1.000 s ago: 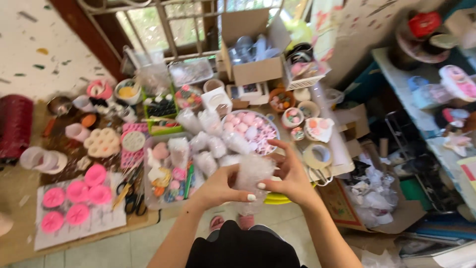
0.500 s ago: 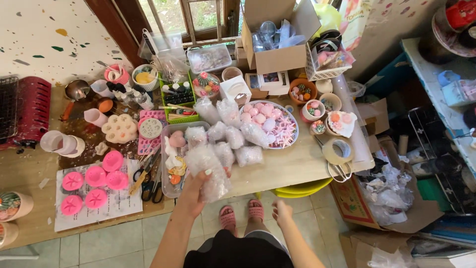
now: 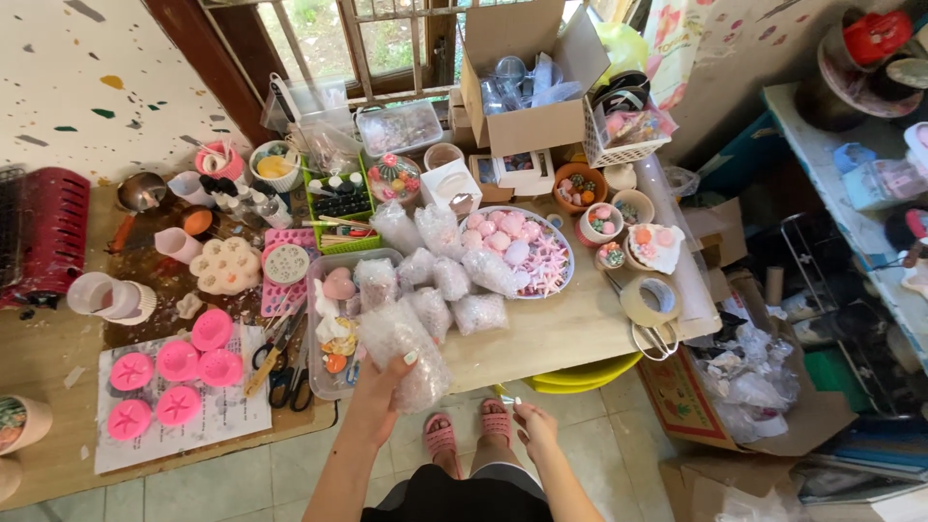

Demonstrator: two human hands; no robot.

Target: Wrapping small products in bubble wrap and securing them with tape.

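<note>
— Where do we stand?

— I see my left hand (image 3: pixel 382 387) holding a clear wrapped packet (image 3: pixel 404 356) just off the near edge of the counter (image 3: pixel 570 333), fingers (image 3: pixel 411 359) curled around its lower side. By my reading, a good share is done: several similar wrapped packets (image 3: pixel 447 280) lie together beside the round plate of pink pieces (image 3: pixel 527 253). Unwrapped pieces on that plate and in the clear tray (image 3: pixel 329 329) look like what's left.

— And the right hand?

— My right hand (image 3: pixel 535 425) hangs low over the floor, fingers loosely spread, holding nothing I can make out.

— Any change?

— Half a second ago it was lower still; it has risen a little. A second ago both hands gripped the packet together.
</note>
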